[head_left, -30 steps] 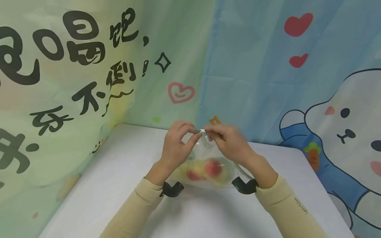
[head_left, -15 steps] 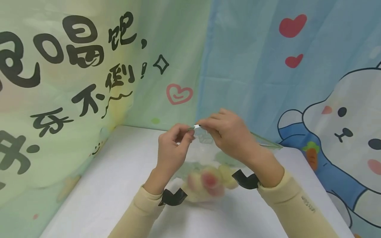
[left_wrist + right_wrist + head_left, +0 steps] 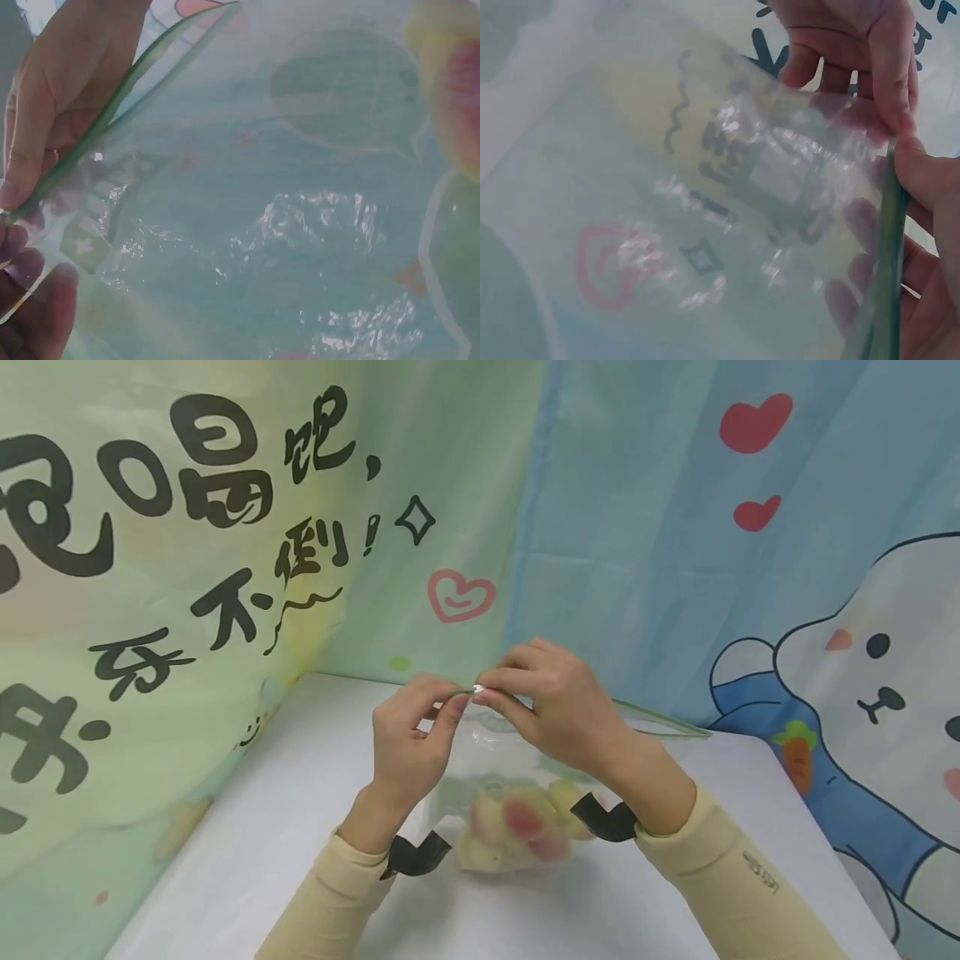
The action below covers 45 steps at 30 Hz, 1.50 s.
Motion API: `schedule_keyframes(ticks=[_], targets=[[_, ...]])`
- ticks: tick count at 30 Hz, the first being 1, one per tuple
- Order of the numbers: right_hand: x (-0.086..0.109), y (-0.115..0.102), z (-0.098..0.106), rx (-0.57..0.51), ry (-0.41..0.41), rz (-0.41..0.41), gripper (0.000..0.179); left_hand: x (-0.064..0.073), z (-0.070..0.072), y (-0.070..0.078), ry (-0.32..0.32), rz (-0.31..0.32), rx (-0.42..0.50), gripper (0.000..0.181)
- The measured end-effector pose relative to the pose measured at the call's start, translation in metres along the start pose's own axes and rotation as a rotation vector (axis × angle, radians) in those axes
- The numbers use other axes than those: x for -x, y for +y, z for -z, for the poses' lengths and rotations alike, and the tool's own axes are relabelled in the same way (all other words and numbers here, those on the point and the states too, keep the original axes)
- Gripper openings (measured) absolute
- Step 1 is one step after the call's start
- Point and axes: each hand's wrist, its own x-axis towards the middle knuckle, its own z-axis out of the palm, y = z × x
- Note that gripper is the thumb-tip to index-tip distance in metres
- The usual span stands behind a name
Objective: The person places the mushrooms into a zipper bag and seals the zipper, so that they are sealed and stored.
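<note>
Between the hands hangs a clear plastic slider bag (image 3: 498, 747) with a green strip (image 3: 890, 262) along its top edge. Several yellow-and-red fruits that look like peaches (image 3: 523, 818) lie in its lower part, low over the table. My left hand (image 3: 412, 735) pinches the top edge near the bag's left end. Close beside it, thumb and fingers of my right hand (image 3: 562, 710) pinch a small white slider (image 3: 478, 689) on the strip. The strip (image 3: 127, 90) runs on past the right hand towards the far right. Part of the bag is hidden behind the hands.
A white table (image 3: 285, 802) lies beneath the bag. Printed cloth backdrops (image 3: 630, 527) stand behind and to the left, close to the table's edges. Black wrist mounts (image 3: 416, 853) sit at both cuffs.
Both hands have shifted slightly left, with the white slider between them. The bag has spread out, its green strip now showing beyond the right hand, and the fruits hang a little lower.
</note>
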Motion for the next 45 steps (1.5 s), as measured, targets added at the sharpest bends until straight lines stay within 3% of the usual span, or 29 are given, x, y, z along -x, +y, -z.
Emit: schedule_keyframes(ticks=[9, 17, 21, 29, 34, 38, 42, 45], targets=[[0.013, 0.014, 0.004, 0.057, -0.008, -0.021, 0.008, 0.005, 0.016, -0.011, 0.076, 0.050, -0.022, 0.009], [0.039, 0.033, 0.027, 0.131, -0.042, -0.034, 0.011, 0.010, 0.029, -0.022, 0.116, 0.071, -0.020, 0.010], [0.052, 0.039, 0.040, 0.154, -0.072, -0.086, 0.013, 0.012, 0.036, -0.025, 0.136, 0.103, -0.034, 0.010], [0.082, 0.049, 0.064, 0.242, -0.089, -0.268, 0.016, 0.019, 0.045, -0.030, 0.199, 0.191, -0.062, 0.010], [0.097, 0.051, 0.065, 0.195, -0.065, -0.337, 0.021, 0.020, 0.047, -0.032, 0.165, 0.232, -0.090, 0.009], [0.107, 0.054, 0.051, 0.092, 0.027, -0.379, 0.024, 0.022, 0.048, -0.035, 0.119, 0.306, -0.105, 0.008], [0.118, 0.058, 0.028, -0.016, 0.101, -0.487, 0.033, 0.030, 0.048, -0.045, 0.008, 0.490, -0.114, 0.014], [0.130, 0.057, 0.007, -0.126, 0.052, -0.683, 0.054, 0.042, 0.042, -0.058, -0.132, 0.657, -0.117, 0.030]])
